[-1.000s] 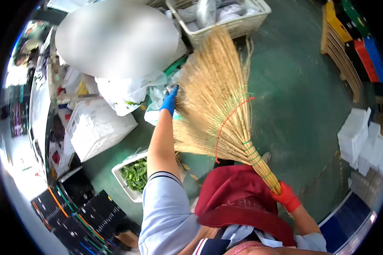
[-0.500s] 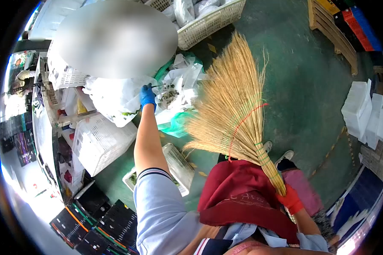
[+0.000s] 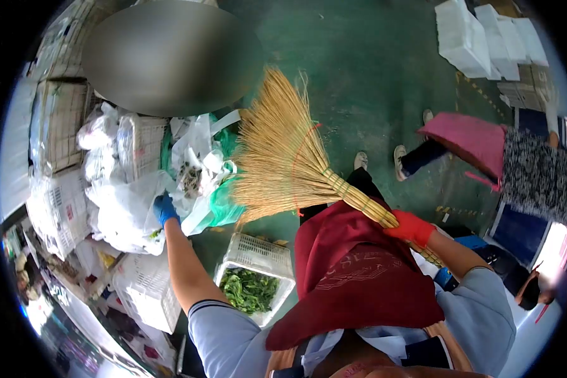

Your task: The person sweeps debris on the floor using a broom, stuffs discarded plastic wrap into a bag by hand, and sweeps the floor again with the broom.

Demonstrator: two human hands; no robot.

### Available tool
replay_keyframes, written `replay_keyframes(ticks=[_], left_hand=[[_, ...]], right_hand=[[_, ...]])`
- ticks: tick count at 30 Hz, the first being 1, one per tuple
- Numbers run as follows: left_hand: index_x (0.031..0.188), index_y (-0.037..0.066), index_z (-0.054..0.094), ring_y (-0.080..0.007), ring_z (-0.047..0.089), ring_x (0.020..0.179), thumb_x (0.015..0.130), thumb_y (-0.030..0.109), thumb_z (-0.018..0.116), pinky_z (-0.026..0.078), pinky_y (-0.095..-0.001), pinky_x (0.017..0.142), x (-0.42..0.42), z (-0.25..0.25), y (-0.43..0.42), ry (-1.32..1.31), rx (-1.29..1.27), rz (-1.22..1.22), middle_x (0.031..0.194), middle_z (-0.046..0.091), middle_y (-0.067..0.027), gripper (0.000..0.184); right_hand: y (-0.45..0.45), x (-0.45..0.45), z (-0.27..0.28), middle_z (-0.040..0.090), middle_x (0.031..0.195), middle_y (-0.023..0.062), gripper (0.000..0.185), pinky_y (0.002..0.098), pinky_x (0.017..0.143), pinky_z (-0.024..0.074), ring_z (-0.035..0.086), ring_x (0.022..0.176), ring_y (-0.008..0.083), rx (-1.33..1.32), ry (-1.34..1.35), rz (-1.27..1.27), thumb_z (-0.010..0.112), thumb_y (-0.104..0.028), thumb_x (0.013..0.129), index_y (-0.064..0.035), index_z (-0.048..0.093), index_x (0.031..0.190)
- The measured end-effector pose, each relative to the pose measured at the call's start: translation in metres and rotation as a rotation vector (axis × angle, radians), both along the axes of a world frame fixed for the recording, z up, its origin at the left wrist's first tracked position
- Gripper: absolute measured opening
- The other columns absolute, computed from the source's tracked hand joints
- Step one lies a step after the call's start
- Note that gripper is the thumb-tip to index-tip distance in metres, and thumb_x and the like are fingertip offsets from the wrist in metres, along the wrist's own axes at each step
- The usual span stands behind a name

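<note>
My right hand, in a red glove, is wrapped round the handle of a straw broom. The bristles fan out to the upper left, beside a heap of plastic bags. My left hand, in a blue glove, is at the edge of a white plastic bag; its fingers look closed, and what they pinch is too small to make out. Between that hand and the bristles lies an opened clear bag with dark scraps in it, next to a green bag.
Below the bags stands a white crate of green leaves. Other crates line the left side. At the right a person in a pink apron stands near white foam boxes. A blurred oval hides the upper left.
The view has turned, and the person in pink shows more fully. My left hand has moved away from the broom to the white bag. The broom remains in my right hand.
</note>
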State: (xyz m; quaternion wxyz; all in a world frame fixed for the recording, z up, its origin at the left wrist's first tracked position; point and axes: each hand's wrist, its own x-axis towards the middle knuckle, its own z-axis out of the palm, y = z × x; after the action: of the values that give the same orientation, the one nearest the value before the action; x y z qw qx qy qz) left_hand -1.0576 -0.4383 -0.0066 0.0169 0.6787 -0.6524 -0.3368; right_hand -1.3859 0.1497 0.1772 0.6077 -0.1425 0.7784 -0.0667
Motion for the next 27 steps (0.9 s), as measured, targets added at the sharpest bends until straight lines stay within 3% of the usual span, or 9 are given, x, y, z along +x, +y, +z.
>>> replay_keyframes(ticks=[5, 10, 13, 15, 17, 21, 23, 24, 27], left_hand=[[0.119, -0.004, 0.045, -0.0302, 0.045, 0.113, 0.079, 0.025, 0.058, 0.037, -0.0306, 0.092, 0.041, -0.049, 0.013, -0.181, -0.374, -0.360, 0.126, 0.042, -0.0212, 0.051], [0.087, -0.003, 0.056, -0.0179, 0.056, 0.067, 0.080, 0.016, 0.057, 0.046, -0.0293, 0.060, 0.040, -0.027, 0.042, 0.351, -0.015, 0.029, 0.081, 0.059, -0.0116, 0.020], [0.129, 0.005, 0.036, -0.0314, 0.017, 0.130, 0.072, 0.013, 0.064, 0.030, -0.0408, 0.099, -0.054, 0.101, 0.104, -0.587, -0.157, -0.407, 0.141, 0.021, -0.0161, 0.064], [0.128, 0.003, 0.037, -0.0283, 0.033, 0.123, 0.075, 0.008, 0.060, 0.033, -0.0371, 0.097, 0.012, 0.020, 0.074, -0.155, -0.508, -0.540, 0.135, 0.032, -0.0182, 0.058], [0.124, -0.001, 0.042, -0.0227, 0.047, 0.111, 0.076, 0.001, 0.055, 0.036, -0.0334, 0.094, 0.020, 0.015, 0.067, 0.259, -0.079, -0.185, 0.125, 0.045, -0.0179, 0.049], [0.108, -0.003, 0.052, -0.0159, 0.052, 0.082, 0.078, 0.002, 0.045, 0.043, -0.0279, 0.071, 0.086, -0.029, 0.060, 0.762, 0.067, 0.406, 0.095, 0.056, -0.0071, 0.031], [0.099, -0.002, 0.056, -0.0145, 0.047, 0.066, 0.078, 0.006, 0.043, 0.041, -0.0282, 0.058, 0.036, 0.059, 0.138, 0.838, 0.055, 0.518, 0.083, 0.054, -0.0042, 0.025], [0.093, 0.001, 0.060, -0.0160, 0.046, 0.058, 0.074, 0.005, 0.048, 0.042, -0.0315, 0.056, 0.066, 0.052, 0.151, 0.201, -0.236, -0.129, 0.073, 0.054, -0.0027, 0.023], [0.078, 0.002, 0.065, -0.0195, 0.060, 0.068, 0.066, 0.009, 0.060, 0.047, -0.0312, 0.067, 0.120, 0.022, 0.214, -0.044, -0.168, -0.281, 0.073, 0.063, -0.0166, 0.013]], right_hand=[[0.018, 0.014, -0.002, 0.060, 0.091, 0.0116, 0.053, 0.0328, 0.074, 0.0445, 0.056, 0.083, 0.0209, -0.043, -0.128, -0.393, 0.067, -0.037, 0.070, 0.0014, 0.052, 0.104], [0.063, 0.015, -0.007, 0.056, 0.096, 0.0145, 0.061, 0.0315, 0.071, 0.0438, 0.054, 0.083, 0.0199, 0.068, -0.202, -0.758, 0.066, -0.041, 0.067, 0.0065, 0.051, 0.103], [0.104, 0.008, -0.023, 0.056, 0.075, 0.0110, 0.039, 0.0322, 0.052, 0.0482, 0.058, 0.061, 0.0178, 0.044, -0.256, -0.990, 0.066, -0.030, 0.072, 0.0013, 0.052, 0.091], [0.115, 0.003, -0.023, 0.056, 0.068, 0.0117, 0.031, 0.0343, 0.049, 0.0489, 0.058, 0.054, 0.0210, 0.024, -0.322, -1.101, 0.064, -0.027, 0.075, 0.0010, 0.052, 0.083], [0.127, -0.001, -0.024, 0.055, 0.064, 0.0117, 0.030, 0.0346, 0.049, 0.0486, 0.057, 0.053, 0.0218, 0.050, -0.300, -1.135, 0.064, -0.026, 0.075, 0.0011, 0.052, 0.080], [0.147, -0.009, -0.018, 0.058, 0.065, 0.0143, 0.035, 0.0349, 0.051, 0.0489, 0.058, 0.053, 0.0231, 0.087, -0.272, -1.002, 0.064, -0.030, 0.074, 0.0031, 0.055, 0.080], [0.159, -0.015, -0.028, 0.061, 0.065, 0.0144, 0.038, 0.0361, 0.049, 0.0466, 0.058, 0.054, 0.0238, 0.163, -0.322, -0.991, 0.060, -0.034, 0.076, 0.0022, 0.056, 0.088], [0.160, -0.022, -0.024, 0.061, 0.066, 0.0144, 0.038, 0.0363, 0.050, 0.0468, 0.058, 0.052, 0.0241, 0.144, -0.317, -0.889, 0.060, -0.034, 0.076, 0.0011, 0.056, 0.089], [0.134, -0.047, -0.002, 0.061, 0.071, 0.0127, 0.036, 0.0336, 0.055, 0.0471, 0.057, 0.056, 0.0228, 0.206, -0.358, -0.844, 0.059, -0.034, 0.077, -0.0022, 0.058, 0.094]])
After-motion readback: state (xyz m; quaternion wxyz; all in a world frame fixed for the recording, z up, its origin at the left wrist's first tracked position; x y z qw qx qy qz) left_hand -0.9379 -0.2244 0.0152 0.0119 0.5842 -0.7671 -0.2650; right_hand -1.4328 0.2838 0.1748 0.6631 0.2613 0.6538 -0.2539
